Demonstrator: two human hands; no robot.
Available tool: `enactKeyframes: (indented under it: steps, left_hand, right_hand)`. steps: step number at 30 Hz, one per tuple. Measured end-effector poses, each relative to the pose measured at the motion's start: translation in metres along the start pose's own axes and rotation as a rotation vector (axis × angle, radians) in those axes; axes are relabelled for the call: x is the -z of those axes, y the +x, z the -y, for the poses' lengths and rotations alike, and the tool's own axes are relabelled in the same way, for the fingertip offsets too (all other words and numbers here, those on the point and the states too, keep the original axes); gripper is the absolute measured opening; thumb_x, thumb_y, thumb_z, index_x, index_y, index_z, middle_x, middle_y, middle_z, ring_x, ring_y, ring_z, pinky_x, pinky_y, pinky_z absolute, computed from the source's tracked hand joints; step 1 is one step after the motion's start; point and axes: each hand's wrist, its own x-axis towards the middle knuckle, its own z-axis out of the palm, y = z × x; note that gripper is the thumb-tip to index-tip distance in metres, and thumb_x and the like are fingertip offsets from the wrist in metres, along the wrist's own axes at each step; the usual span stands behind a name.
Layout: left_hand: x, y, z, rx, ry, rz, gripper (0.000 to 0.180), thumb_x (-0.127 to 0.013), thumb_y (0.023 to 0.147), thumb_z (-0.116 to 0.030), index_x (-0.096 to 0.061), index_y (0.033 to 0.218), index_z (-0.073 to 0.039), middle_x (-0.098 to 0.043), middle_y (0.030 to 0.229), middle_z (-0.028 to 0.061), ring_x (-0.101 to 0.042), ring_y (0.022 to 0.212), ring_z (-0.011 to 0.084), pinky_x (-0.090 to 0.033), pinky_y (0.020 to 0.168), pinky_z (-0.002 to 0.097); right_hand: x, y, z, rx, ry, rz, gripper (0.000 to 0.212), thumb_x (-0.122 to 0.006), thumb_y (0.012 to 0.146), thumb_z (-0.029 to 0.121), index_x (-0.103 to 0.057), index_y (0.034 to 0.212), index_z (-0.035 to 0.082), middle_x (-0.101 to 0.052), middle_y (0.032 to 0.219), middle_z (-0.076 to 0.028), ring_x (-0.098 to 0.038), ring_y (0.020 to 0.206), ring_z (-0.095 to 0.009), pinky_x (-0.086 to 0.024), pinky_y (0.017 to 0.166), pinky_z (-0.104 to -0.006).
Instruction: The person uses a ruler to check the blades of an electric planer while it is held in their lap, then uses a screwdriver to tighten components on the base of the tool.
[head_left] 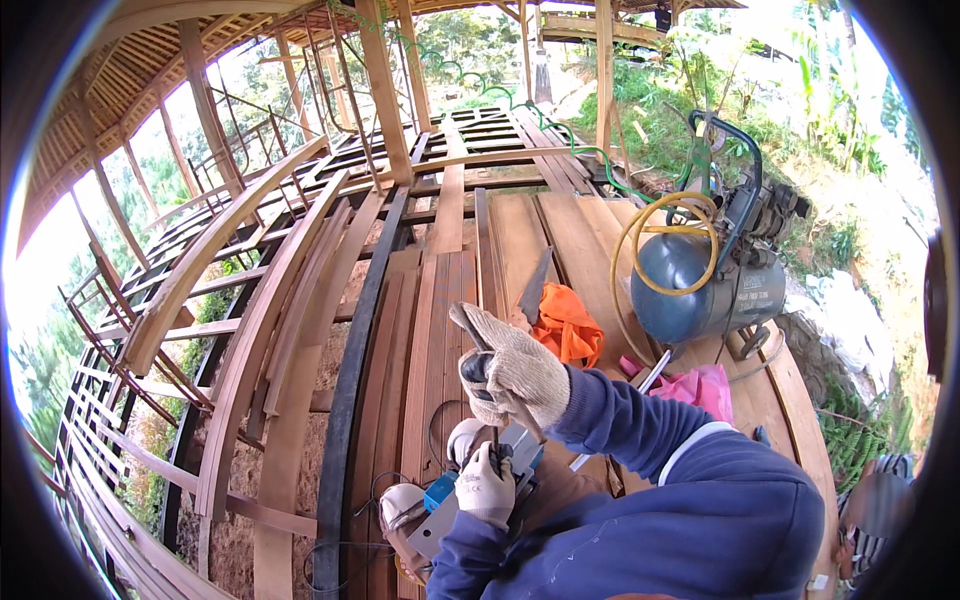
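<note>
Both my hands wear pale knitted gloves. My right hand [520, 375] is raised over the boards, its index finger stretched out and the other fingers curled round a dark, round-ended thing [474, 367] of unclear kind. Just below it, my left hand [487, 490] is closed at a small dark piece, mostly hidden by the fingers. A thin rod-like part shows between the hands. Under my left hand lies a power tool [432, 530] with a flat grey metal plate and blue housing. Two pale rounded shapes beside it could be shoes or gloves.
An orange cloth [568, 325] and a handsaw [536, 285] lie ahead on the planks. At right stands a blue air compressor [680, 285] with a yellow hose [625, 265], near pink plastic [697, 392]. Open floor framing [225, 328] gapes at left. Someone in stripes [880, 510] is at lower right.
</note>
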Motion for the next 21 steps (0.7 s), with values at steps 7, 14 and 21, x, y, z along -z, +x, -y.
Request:
enactKeyframes:
  steps: [7,14,21]
  left_hand:
    - [-0.007,-0.002,0.005,-0.02,-0.017,-0.067,0.021,-0.065,0.089,-0.016,-0.063,0.109,-0.01,-0.07,0.096,0.0157,-0.069,0.086,0.0391,-0.054,0.074,0.0487]
    - [-0.014,-0.005,0.006,-0.017,-0.056,-0.001,0.027,-0.067,0.089,-0.016,-0.062,0.114,-0.007,-0.07,0.098,0.0178,-0.069,0.088,0.0411,-0.055,0.076,0.0487]
    - [-0.007,0.011,0.011,-0.095,-0.111,0.015,0.027,-0.067,0.088,-0.015,-0.063,0.113,-0.006,-0.069,0.098,0.0214,-0.068,0.091,0.0429,-0.054,0.078,0.0493]
  right_hand:
    - [-0.002,0.008,-0.004,0.024,-0.025,-0.04,0.042,-0.063,0.095,0.012,-0.045,0.133,0.006,-0.052,0.075,-0.001,-0.051,0.054,-0.011,-0.047,0.051,-0.0273]
    - [0.025,0.022,0.0,-0.112,0.206,0.388,0.087,-0.075,0.093,0.03,-0.027,0.161,0.002,-0.045,0.059,-0.001,-0.041,0.045,-0.011,-0.036,0.043,-0.0283]
    - [0.024,0.023,0.012,-0.172,0.255,0.313,0.099,-0.076,0.08,0.027,-0.026,0.161,-0.002,-0.057,0.063,-0.01,-0.049,0.045,-0.02,-0.041,0.047,-0.0354]
